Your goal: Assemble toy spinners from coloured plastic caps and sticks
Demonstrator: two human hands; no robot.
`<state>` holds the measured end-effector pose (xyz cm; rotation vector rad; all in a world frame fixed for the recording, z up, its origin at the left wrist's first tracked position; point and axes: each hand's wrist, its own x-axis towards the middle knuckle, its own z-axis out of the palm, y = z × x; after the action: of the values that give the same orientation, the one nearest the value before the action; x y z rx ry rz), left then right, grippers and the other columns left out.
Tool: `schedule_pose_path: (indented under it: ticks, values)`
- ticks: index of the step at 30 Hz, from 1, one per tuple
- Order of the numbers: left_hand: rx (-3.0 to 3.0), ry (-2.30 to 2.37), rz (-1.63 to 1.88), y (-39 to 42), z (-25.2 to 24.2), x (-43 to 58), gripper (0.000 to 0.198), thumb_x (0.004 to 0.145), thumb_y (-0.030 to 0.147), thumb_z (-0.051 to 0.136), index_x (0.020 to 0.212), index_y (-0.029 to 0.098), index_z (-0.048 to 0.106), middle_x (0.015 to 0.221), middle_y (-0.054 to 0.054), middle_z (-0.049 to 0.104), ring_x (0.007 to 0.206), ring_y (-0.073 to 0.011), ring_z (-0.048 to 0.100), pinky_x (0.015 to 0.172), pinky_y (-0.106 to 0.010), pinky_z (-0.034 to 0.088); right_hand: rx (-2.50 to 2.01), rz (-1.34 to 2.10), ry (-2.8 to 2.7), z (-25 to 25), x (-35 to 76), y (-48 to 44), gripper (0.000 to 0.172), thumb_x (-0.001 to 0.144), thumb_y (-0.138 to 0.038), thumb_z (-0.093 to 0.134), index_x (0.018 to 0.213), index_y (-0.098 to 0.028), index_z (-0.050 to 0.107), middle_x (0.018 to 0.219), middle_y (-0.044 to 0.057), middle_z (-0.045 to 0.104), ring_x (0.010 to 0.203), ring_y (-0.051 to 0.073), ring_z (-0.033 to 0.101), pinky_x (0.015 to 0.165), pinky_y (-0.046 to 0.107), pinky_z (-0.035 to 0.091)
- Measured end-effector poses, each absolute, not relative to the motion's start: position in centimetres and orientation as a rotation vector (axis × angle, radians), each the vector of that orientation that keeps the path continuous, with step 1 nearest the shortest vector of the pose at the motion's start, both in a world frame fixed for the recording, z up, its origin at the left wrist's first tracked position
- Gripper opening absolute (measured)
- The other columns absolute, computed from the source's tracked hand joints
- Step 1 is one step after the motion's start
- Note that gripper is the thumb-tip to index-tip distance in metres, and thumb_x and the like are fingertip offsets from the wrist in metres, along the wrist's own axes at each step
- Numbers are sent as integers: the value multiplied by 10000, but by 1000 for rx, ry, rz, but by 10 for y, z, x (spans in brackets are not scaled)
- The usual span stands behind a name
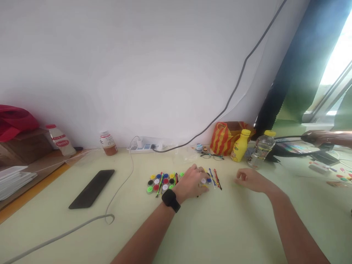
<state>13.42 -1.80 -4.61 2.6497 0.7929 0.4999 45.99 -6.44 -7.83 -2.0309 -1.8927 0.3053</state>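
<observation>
A pale wall stood behind a light green table. Small bright pots sat in rows on it, with thin sticks among and beside them. The left hand was over the pots; I could not tell if it gripped one. The right hand, loosely curled and partly open, was apart from it, near the yellow bottle.

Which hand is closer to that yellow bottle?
Right. The right hand is in front of the yellow bottle; the left hand is farther left, over the coloured caps.
</observation>
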Motion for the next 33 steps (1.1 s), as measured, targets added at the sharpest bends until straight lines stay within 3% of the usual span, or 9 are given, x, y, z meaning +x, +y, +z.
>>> schedule_pose_path:
  ticks: [3,7,14,21,26,29,33]
  values:
    - [2660,846,517,-16,-51,132,381,845,386,760,1183,222,702,1196,-89,672,1063,-290,545,924,-402,436,-1955,399,-1954,-80,471,-66,170,698,-360,718,821,-244,705,840,37,692,750,211,642,633,291,467]
    - [2668,847,509,-15,-55,131,363,877,412,733,1183,219,700,1181,-82,681,1068,-285,539,933,-395,428,-1961,404,-1944,-84,482,-60,205,619,-215,666,818,-231,713,873,48,689,834,233,654,692,297,486]
    - [2651,892,491,-16,-55,132,397,866,429,734,1204,224,695,1192,-97,687,1090,-299,536,952,-410,429,-1980,507,-1915,-85,483,-55,164,630,-163,595,766,-213,672,834,44,695,777,204,647,676,285,474]
    - [2651,893,475,-16,-52,130,439,827,440,759,1201,216,707,1179,-101,696,1088,-312,554,948,-430,451,-1812,334,-1781,-75,449,-54,287,704,-228,600,976,-215,689,897,60,706,723,198,619,678,321,517]
    - [2491,878,662,-19,-39,132,425,894,405,687,1284,237,653,1234,-86,698,1137,-300,595,956,-425,490,-1580,233,-1798,-58,406,-52,402,775,-257,593,1170,-254,667,1021,59,709,923,235,651,783,360,547]
    - [2229,846,766,-22,-35,138,377,958,435,605,1278,240,641,1247,-92,700,1051,-255,674,856,-373,551,-1426,254,-1816,-55,375,-53,510,812,-233,581,1319,-292,594,1085,46,692,1008,231,652,879,389,551]
    - [1966,755,889,-23,-37,147,347,899,449,704,1138,200,673,1135,-103,740,903,-222,727,763,-333,587,-1349,303,-1797,-57,337,-59,602,840,-201,547,1428,-320,503,1148,49,668,982,229,656,875,407,569]
